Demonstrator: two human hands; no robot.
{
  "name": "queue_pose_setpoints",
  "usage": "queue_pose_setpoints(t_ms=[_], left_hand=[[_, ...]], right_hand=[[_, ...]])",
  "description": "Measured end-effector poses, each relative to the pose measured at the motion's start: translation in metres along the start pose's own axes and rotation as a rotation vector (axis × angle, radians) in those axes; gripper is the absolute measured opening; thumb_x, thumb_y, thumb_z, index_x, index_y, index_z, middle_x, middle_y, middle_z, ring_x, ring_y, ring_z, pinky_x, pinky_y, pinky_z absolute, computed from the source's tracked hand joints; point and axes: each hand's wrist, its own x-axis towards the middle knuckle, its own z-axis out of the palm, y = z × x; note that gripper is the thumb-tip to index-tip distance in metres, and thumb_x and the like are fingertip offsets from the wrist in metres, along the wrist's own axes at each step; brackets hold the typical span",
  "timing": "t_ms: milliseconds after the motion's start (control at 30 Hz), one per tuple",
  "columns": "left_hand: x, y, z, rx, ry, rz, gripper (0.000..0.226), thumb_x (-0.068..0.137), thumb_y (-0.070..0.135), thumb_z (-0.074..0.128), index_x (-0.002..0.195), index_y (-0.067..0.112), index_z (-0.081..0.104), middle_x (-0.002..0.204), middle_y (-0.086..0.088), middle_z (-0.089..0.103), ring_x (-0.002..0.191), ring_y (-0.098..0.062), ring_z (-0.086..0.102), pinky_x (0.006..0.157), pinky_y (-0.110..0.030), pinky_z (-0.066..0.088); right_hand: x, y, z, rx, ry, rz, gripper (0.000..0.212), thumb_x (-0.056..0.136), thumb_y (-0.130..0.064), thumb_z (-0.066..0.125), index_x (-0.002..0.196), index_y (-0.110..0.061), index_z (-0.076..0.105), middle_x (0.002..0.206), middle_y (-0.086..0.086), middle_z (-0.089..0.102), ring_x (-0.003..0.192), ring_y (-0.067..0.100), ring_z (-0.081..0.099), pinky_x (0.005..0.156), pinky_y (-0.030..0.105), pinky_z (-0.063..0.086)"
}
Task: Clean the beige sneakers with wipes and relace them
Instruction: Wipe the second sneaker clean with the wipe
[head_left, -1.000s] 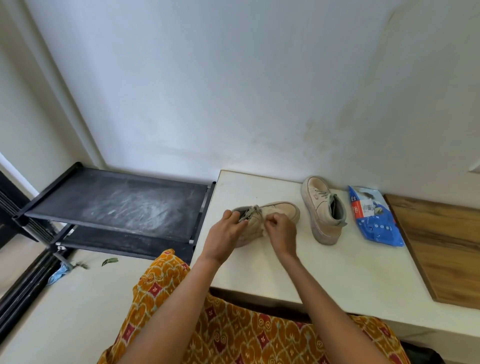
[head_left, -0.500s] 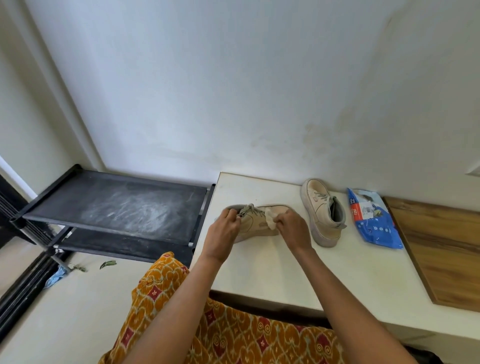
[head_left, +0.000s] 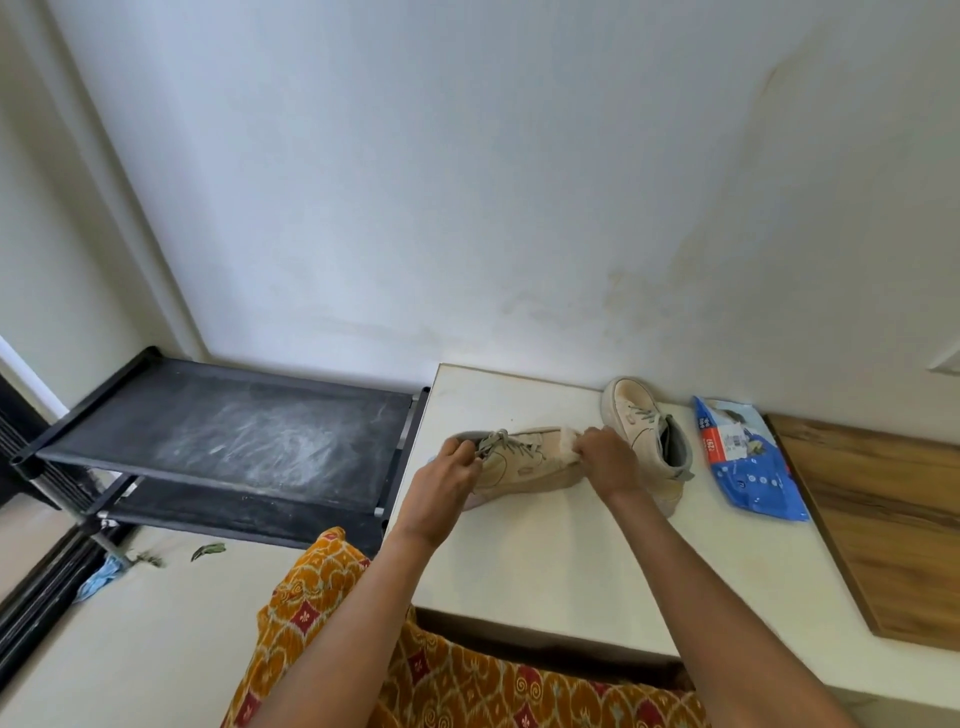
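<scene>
One beige sneaker (head_left: 524, 461) lies on the white table (head_left: 545, 561), toe to the right, grey laces still in it. My left hand (head_left: 448, 479) grips its heel end by the collar. My right hand (head_left: 607, 458) presses a crumpled white wipe (head_left: 571, 442) against the toe. The second beige sneaker (head_left: 644, 436) stands behind my right hand, toe toward the wall. A blue pack of wipes (head_left: 748, 457) lies to its right.
A wooden board (head_left: 893, 519) covers the table's right end. A dusty black shoe rack (head_left: 228, 436) stands left of the table against the wall. My orange patterned clothing (head_left: 415, 670) fills the bottom. Leaves and a blue scrap lie on the floor at left.
My right hand has slid with the wipe from the sneaker's middle to its toe. The left hand keeps its hold at the heel end, and the sneaker has turned slightly.
</scene>
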Motion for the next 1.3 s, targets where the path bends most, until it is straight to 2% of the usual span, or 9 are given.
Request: queue_pose_setpoints(t_ms=[67,167,333,433,600,833,967,1133,1300], left_hand=[[0.0,0.001,0.0,-0.011,0.023,-0.019,0.024,0.067,0.006,0.08,0.088,0.01,0.068,0.104,-0.002,0.06,0.098,-0.018,0.057,0.05,-0.026,0.055],[0.0,0.003,0.001,-0.029,0.048,-0.04,0.022,0.065,0.004,0.08,0.082,0.012,0.068,0.099,0.0,0.06,0.096,-0.017,0.057,0.046,-0.025,0.052],[0.0,0.001,-0.011,-0.036,0.102,0.051,0.027,0.059,0.002,0.083,0.08,0.013,0.07,0.098,0.0,0.062,0.089,-0.016,0.055,0.042,-0.021,0.049],[-0.003,-0.002,-0.01,-0.045,0.12,0.049,0.031,0.056,0.001,0.084,0.081,0.013,0.07,0.095,0.0,0.061,0.085,-0.014,0.049,0.04,-0.021,0.049],[-0.015,-0.002,-0.004,-0.053,0.094,0.049,0.026,0.068,0.003,0.079,0.09,0.009,0.068,0.095,-0.004,0.061,0.08,-0.018,0.058,0.043,-0.023,0.051],[-0.023,0.013,-0.007,-0.049,0.021,-0.031,0.021,0.07,0.012,0.08,0.086,0.012,0.066,0.099,-0.002,0.063,0.083,-0.014,0.059,0.047,-0.022,0.053],[-0.025,0.019,-0.018,0.014,-0.017,-0.007,0.033,0.058,0.022,0.088,0.084,0.015,0.068,0.087,0.001,0.066,0.076,-0.011,0.059,0.05,-0.016,0.051],[-0.033,0.022,-0.013,-0.02,0.032,-0.006,0.034,0.06,0.014,0.086,0.086,0.014,0.064,0.088,0.0,0.064,0.076,-0.013,0.058,0.049,-0.017,0.049],[-0.03,0.026,-0.014,-0.016,0.054,-0.025,0.03,0.058,0.014,0.087,0.08,0.013,0.066,0.084,0.0,0.066,0.073,-0.014,0.06,0.047,-0.017,0.047]], right_hand=[[0.009,0.0,-0.005,0.055,0.023,0.089,0.024,0.084,0.003,0.051,0.095,-0.006,0.07,0.101,0.01,0.065,0.095,0.027,0.059,0.065,0.028,0.038],[0.005,-0.015,-0.002,0.214,0.096,-0.011,0.026,0.084,0.003,0.053,0.096,-0.008,0.072,0.095,0.009,0.067,0.092,0.027,0.057,0.07,0.034,0.046],[-0.003,-0.023,0.002,0.058,-0.044,-0.103,0.026,0.077,0.005,0.049,0.087,-0.007,0.07,0.086,0.01,0.063,0.088,0.025,0.056,0.061,0.029,0.04],[-0.012,-0.022,-0.003,-0.051,-0.081,-0.177,0.029,0.082,0.004,0.047,0.094,-0.007,0.071,0.094,0.01,0.065,0.09,0.027,0.058,0.063,0.028,0.039],[-0.069,0.009,-0.003,0.163,-0.157,-0.318,0.029,0.09,-0.007,0.052,0.115,-0.009,0.065,0.115,0.004,0.063,0.102,0.025,0.051,0.08,0.032,0.044],[-0.042,-0.002,-0.016,0.139,-0.126,0.115,0.019,0.089,-0.015,0.058,0.099,-0.005,0.071,0.103,0.014,0.069,0.098,0.027,0.064,0.076,0.03,0.045],[-0.049,-0.021,-0.013,0.126,-0.193,0.049,0.023,0.089,-0.026,0.06,0.098,-0.01,0.072,0.102,0.011,0.07,0.099,0.026,0.063,0.075,0.029,0.044],[-0.049,0.002,-0.03,-0.313,-0.094,0.025,0.026,0.092,-0.037,0.054,0.109,-0.023,0.068,0.112,-0.001,0.063,0.113,0.02,0.048,0.089,0.035,0.035],[-0.057,-0.012,-0.014,-0.126,-0.111,-0.076,0.024,0.09,-0.038,0.055,0.103,-0.026,0.071,0.11,-0.003,0.061,0.112,0.019,0.045,0.089,0.036,0.03]])
